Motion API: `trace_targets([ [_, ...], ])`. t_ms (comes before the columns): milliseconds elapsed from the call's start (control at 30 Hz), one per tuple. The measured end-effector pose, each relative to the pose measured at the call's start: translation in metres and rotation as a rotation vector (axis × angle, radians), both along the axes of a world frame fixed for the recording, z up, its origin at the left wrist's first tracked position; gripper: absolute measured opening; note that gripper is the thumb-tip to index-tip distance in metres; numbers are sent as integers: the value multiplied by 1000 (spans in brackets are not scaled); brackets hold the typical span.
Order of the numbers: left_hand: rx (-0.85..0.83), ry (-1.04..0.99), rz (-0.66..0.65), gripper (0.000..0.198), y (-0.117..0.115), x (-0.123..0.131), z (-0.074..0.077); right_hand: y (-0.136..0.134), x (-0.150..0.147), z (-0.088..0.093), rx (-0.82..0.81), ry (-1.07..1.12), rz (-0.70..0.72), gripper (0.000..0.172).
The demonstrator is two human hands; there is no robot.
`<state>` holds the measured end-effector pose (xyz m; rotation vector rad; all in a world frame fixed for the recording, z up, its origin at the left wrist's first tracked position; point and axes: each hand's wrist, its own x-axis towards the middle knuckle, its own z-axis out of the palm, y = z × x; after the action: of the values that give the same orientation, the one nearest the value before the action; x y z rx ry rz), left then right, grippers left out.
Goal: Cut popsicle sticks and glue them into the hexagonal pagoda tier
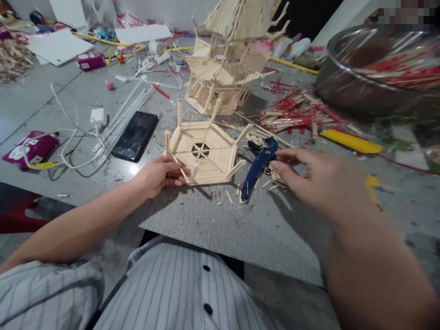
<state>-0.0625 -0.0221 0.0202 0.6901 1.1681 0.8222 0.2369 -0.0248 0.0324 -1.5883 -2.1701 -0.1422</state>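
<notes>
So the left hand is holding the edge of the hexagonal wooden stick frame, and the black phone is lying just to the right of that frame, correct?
Not quite. The head view shows the black phone lying to the left of the hexagonal wooden stick frame, not to its right. The rest holds: the left hand is holding the frame's near edge.

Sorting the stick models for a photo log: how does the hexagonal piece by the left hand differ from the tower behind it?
The hexagonal piece is one low, open tier; the tower stacks several roofed tiers. The left hand touches the hexagonal piece; the tower stands untouched. Both are pale wooden sticks.
</notes>
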Motion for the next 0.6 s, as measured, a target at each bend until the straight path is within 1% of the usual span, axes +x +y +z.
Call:
trace_targets([
  [33, -11, -13, -6, 12, -1, 0, -1, 6, 12, -5, -4, -86, -74, 29],
  [67, -18, -20, -6, 13, -1, 0, -2, 12, 23, -12, -8, -159, -114, 30],
  [100, -20, -20, -4, 14, -1, 0, -2, 17, 33, -21, 16, -213, -121, 31],
  [167, -14, -9, 7, 16, 1, 0, -3, 25, 52, -40, 96, -284, -104, 29],
  [233, -10, 12, 17, 18, 4, -1, -2, 31, 66, -57, 185, -278, -53, 23],
  [300, -4, 27, 11, 19, 7, -3, -1, 34, 75, -68, 204, -259, 4, 17],
  [367, 0, 47, -2, 18, 11, -5, 1, 35, 79, -72, 177, -273, 47, 17],
  [467, 2, 91, -5, 17, 16, -7, 3, 36, 78, -70, 110, -293, 43, 19],
  [600, 19, 125, 4, 17, 23, -9, 5, 36, 72, -69, 56, -129, 0, 17],
])
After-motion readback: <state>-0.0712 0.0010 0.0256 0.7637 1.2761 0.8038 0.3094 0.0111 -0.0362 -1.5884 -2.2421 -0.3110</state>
